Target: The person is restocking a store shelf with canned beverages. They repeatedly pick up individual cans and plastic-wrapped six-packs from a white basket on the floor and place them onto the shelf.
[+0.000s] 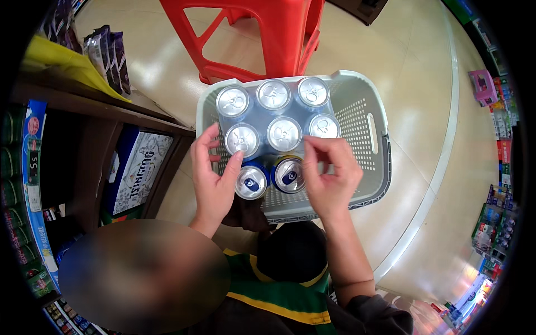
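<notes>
A plastic-wrapped pack of silver-topped drink cans [284,134] rests over a pale grey perforated plastic basket [358,109]. Two more cans with blue edges, a left one [250,183] and a right one [289,174], stand on the near side of the pack. My left hand [215,180] is at the pack's left near corner, fingers spread, the thumb tip by a can's rim. At the near right, the thumb and forefinger of my right hand [333,173] come together at the clear plastic wrap [261,115], seemingly pinching its edge.
Beyond the basket stands a red plastic stool [268,37]. Brown shelving [92,109] on the left holds a Tsingtao carton [140,171] and dark snack bags [106,58]. Stocked shelves [494,217] curve along the right. A blurred patch covers the lower left.
</notes>
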`<state>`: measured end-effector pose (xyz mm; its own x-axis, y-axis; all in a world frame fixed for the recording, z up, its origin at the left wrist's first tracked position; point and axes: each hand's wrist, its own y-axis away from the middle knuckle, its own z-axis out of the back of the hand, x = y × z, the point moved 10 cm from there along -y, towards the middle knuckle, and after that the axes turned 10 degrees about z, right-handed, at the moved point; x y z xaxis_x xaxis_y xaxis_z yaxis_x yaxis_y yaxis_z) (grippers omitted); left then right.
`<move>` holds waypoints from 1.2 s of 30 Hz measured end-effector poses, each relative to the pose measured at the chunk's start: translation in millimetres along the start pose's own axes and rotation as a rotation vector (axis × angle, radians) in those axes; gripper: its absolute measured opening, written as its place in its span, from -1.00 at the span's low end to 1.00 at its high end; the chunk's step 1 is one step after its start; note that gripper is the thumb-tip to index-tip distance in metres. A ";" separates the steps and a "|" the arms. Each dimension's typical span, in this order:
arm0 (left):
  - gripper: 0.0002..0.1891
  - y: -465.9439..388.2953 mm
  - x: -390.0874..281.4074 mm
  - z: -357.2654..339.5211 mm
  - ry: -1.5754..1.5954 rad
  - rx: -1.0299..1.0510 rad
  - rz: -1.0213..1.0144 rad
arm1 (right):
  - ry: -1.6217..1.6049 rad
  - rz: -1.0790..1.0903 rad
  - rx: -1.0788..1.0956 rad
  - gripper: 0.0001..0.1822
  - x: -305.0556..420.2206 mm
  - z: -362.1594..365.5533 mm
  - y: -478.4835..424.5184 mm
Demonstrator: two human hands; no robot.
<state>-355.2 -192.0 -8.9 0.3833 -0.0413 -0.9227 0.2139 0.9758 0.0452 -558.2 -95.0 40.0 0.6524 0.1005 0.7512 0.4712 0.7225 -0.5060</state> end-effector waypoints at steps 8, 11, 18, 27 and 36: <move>-0.54 -13.7 45.6 -36.8 0.480 0.310 0.548 | 0.247 -0.312 0.100 -0.52 -77.1 20.0 -0.9; -0.56 -11.8 39.7 -39.2 0.574 0.341 0.599 | -0.007 -0.478 0.161 -0.46 -100.3 4.1 10.7; -0.57 -9.0 42.1 -38.0 0.691 0.310 0.568 | -0.402 -0.653 0.238 -0.46 -120.2 -17.0 26.8; -0.57 -7.7 16.2 -31.8 0.844 0.293 0.432 | -0.797 -0.592 0.083 -0.50 -98.1 -5.3 10.7; -0.50 31.7 -67.4 72.4 0.868 0.217 0.019 | -0.874 -0.246 0.112 -0.40 32.2 22.2 -16.6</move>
<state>-309.2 -173.8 82.5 -0.4072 0.2370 -0.8820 0.4138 0.9088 0.0532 -558.2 -88.6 82.0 -0.1618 0.3840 0.9091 0.4471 0.8497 -0.2794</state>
